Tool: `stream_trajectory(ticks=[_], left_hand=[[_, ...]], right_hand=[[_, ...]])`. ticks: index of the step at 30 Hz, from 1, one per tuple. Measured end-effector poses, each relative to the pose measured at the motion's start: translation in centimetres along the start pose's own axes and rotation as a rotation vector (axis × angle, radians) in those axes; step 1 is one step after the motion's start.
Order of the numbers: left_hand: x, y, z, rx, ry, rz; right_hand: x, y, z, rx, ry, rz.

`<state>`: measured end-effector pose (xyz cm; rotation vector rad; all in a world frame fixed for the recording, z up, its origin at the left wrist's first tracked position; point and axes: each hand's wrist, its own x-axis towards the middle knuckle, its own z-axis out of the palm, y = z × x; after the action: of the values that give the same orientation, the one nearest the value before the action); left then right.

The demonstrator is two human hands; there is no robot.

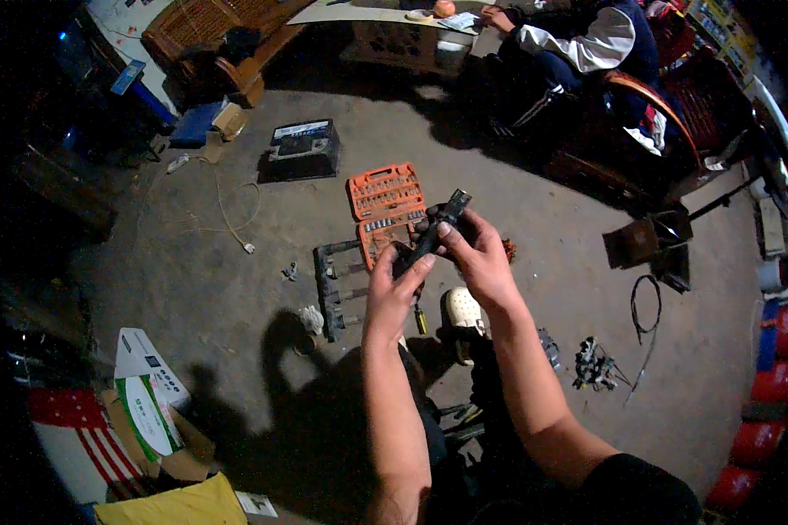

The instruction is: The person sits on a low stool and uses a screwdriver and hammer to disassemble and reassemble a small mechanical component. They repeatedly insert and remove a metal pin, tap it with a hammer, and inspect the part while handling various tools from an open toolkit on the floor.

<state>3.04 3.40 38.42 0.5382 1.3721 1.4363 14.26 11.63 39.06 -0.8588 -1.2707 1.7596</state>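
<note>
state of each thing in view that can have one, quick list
Black part: tilted, held in both hands
Left hand: closed on its lower end
Right hand: closed near its upper end
Orange tool case: open
Black battery: standing on the floor
White plug: unplugged, lying on the floor

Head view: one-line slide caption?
The left hand and right hand hold a black elongated part over a floor with an open orange socket case and black battery.

No words legible, pale label [301, 129] on black battery [312, 159], blurred print [154, 361] on white box [135, 346]
</note>
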Motion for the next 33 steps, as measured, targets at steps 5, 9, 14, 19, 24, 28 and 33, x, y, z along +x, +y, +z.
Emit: stream_trajectory(ticks=[5,9,14,19,24,28,33], left_hand=[[1.1,-1.2,0.7,0.077,0.035,0.13],[1.5,-1.8,1.2,0.046,-0.025,0.128],[2.6,-2.9,-0.3,0.297,-0.021,0.19],[4.2,-4.6,-2.3,0.316,0.019,0.07],[5.4,-6.1,-8.1,0.569,0.115,-0.07],[5.7,-16.3,-13.1,0.451,0.344,-0.552],[7.4,-28.9,-15.9,0.167,0.233,-0.678]], right_hand=[[0.5,1.6,0.0,0.005,0.074,-0.038],[0.5,1.5,-0.8,-0.094,0.102,-0.044],[0.9,2.7,-0.1,-0.156,0.143,-0.035],[3.3,6.1,-1.2,-0.399,0.007,-0.04],[6.2,16.4,-5.6,-0.945,-0.355,0.19],[1.8,32.2,-11.7,-1.151,-0.669,0.336],[-0.6,41.6,-12.8,-1.184,-0.968,0.427]])
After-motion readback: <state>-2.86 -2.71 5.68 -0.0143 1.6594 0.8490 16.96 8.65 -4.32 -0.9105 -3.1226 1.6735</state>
